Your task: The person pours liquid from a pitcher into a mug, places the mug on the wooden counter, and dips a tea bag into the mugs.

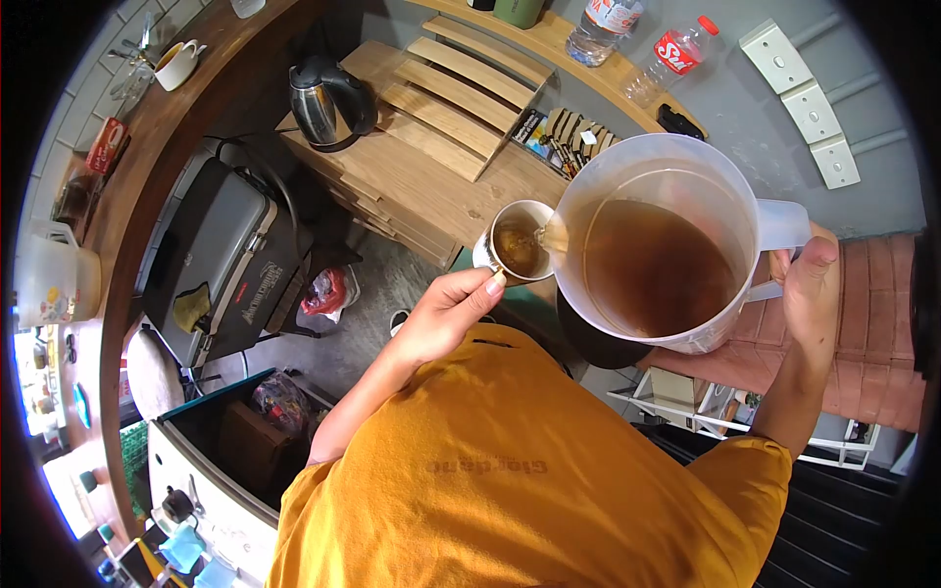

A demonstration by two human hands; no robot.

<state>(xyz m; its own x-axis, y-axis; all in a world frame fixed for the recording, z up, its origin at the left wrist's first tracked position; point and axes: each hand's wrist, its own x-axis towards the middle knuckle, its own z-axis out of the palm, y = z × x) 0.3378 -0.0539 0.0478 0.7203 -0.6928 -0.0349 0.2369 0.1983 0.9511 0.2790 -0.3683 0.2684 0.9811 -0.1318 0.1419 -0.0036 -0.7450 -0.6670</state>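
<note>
My left hand (453, 312) is closed on a white mug (483, 253), with the thumb near its rim. Brown liquid (518, 250) stands inside the mug. My right hand (809, 284) is wrapped round the handle of a large translucent plastic pitcher (730, 186), tilted to the left. Its spout is right at the mug's rim, and brown liquid runs from it into the mug. A broad pool of the same brown liquid (657, 265) lies in the pitcher. Part of the right hand's fingers is hidden behind the handle.
A wooden table (446, 191) stands ahead, with an electric kettle (328, 103) and a slatted wooden rack (461, 83). Plastic bottles (676, 57) stand on the back shelf. To the left are a dark grey case (211, 260), a curved wooden counter (147, 167) and an open bin (250, 446).
</note>
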